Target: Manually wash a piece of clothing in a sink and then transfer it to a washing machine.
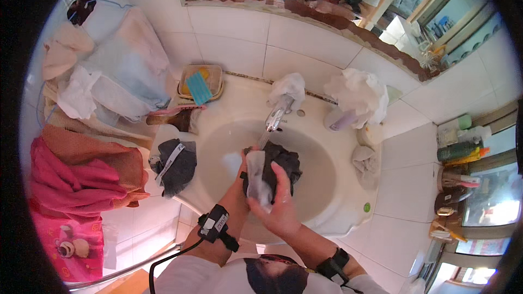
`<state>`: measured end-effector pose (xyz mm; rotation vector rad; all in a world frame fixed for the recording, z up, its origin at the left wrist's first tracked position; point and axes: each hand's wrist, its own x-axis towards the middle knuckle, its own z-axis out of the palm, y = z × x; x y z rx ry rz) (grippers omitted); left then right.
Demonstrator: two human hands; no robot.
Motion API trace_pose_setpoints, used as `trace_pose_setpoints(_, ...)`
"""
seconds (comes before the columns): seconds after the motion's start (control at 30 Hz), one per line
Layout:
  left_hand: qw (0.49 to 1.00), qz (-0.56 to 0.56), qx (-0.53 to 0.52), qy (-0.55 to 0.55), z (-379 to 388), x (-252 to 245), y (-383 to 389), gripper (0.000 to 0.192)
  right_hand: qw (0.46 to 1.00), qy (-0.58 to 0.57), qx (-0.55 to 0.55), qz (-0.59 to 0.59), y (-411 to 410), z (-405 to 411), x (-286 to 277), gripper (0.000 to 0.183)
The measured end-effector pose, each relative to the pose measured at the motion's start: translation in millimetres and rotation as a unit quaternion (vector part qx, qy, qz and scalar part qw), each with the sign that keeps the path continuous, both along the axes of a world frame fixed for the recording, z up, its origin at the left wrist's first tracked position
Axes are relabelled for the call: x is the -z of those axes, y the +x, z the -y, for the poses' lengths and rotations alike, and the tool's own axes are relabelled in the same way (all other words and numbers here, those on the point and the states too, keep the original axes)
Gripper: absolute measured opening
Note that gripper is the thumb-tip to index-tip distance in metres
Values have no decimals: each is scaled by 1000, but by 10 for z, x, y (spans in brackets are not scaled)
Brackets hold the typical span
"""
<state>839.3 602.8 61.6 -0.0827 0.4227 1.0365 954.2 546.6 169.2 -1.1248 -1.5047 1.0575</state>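
Observation:
Over the basin of a white ceramic sink (322, 212), both hands hold a wet, dark grey cloth garment (286, 161) with a pale band that has suds on it. My left hand (244, 161) is mostly covered by the cloth. My right hand (282, 202) grips its near side, with thumb and fingers around the pale band. Water runs from the chrome faucet (276, 119) onto the cloth. Another dark grey garment (178, 167), with a white lettered waistband, lies on the sink's left edge.
A soap dish (220, 85) with a blue sponge (198, 88) stands at the back left. A bottle (340, 119) and crumpled white plastic (359, 94) are at the back right, a grey cloth (364, 162) on the right rim. Towels (81, 171) hang at left; toiletries (459, 151) line the right ledge.

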Motion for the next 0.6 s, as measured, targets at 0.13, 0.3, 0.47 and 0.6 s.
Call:
trace_pose_setpoints(0.13,991,-104,-68,-40,54,211,95,52,951,71,-49,297,-46,-93,30,52)
trace_pose_setpoints(0.3,963,-218,-113,-114,45,-94,110,30,972,-167,27,161,30,-814,459,45)
trace_pose_setpoints(0.47,967,-196,-111,-119,-74,-196,229,29,977,-36,66,200,432,-1146,1286,33)
trace_pose_setpoints(0.6,990,-66,-10,-123,14,558,-464,35,972,4,-123,199,-199,-361,581,48)
